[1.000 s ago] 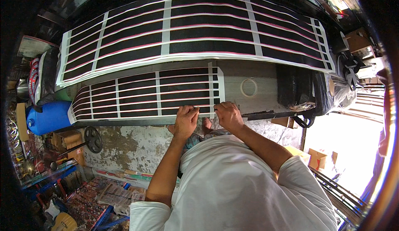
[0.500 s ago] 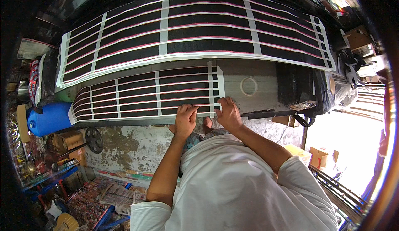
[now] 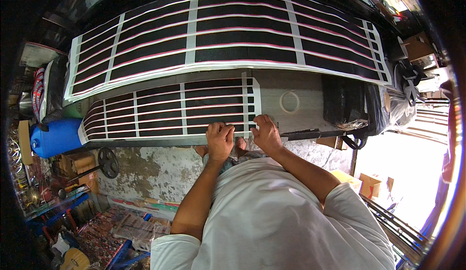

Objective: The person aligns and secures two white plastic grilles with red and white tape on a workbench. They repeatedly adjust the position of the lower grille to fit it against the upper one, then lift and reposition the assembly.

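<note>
A long sheet [image 3: 165, 107] printed with black panels, white strips and thin pinkish-red lines lies on the grey work surface in front of me. My left hand [image 3: 220, 139] is at its near edge, with thumb and fingertips pinched together. Anything between those fingertips is too small to make out. At the sheet's near right corner is my right hand [image 3: 267, 134], its thumb and curled fingers closed on the white border. Beyond lies a larger stack of similarly printed sheets [image 3: 242, 37], apart from both hands.
A cream-coloured ring [image 3: 290, 102] lies on the grey surface right of the sheet. Black wrapped bundles [image 3: 347, 100] stand farther right. A blue plastic drum [image 3: 56, 138] is by the sheet's left end. Below, a black handwheel [image 3: 108, 163] stands before a peeling wall.
Both hands stay at the sheet's near right part, with only slight finger movement. The whole view has shifted a little; the sheets lie as before.
</note>
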The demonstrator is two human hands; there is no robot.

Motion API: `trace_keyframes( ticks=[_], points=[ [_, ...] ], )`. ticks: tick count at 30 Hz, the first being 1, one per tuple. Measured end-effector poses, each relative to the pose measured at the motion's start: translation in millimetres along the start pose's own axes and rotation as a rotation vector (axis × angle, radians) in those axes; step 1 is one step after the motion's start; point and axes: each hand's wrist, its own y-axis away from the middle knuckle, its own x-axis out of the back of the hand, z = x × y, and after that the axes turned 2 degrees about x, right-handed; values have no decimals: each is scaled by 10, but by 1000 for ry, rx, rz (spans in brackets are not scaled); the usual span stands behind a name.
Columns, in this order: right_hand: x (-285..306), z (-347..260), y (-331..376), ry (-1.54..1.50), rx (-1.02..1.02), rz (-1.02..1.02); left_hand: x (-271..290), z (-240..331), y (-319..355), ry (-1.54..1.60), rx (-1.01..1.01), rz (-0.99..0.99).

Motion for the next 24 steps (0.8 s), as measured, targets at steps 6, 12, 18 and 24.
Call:
trace_keyframes(
  ticks=[6,12,18,24],
  points=[
    [39,32,6,16,162,-48,-126,9,12,-30,-1,-15],
    [57,-39,13,74,107,-40,-162,84,-24,-66,-80,-61],
    [8,40,50,103,23,-125,-165,59,-45,-42,-101,-92],
    [60,-70,26,117,-41,-60,-171,53,-41,-13,-58,-106]
  ],
)
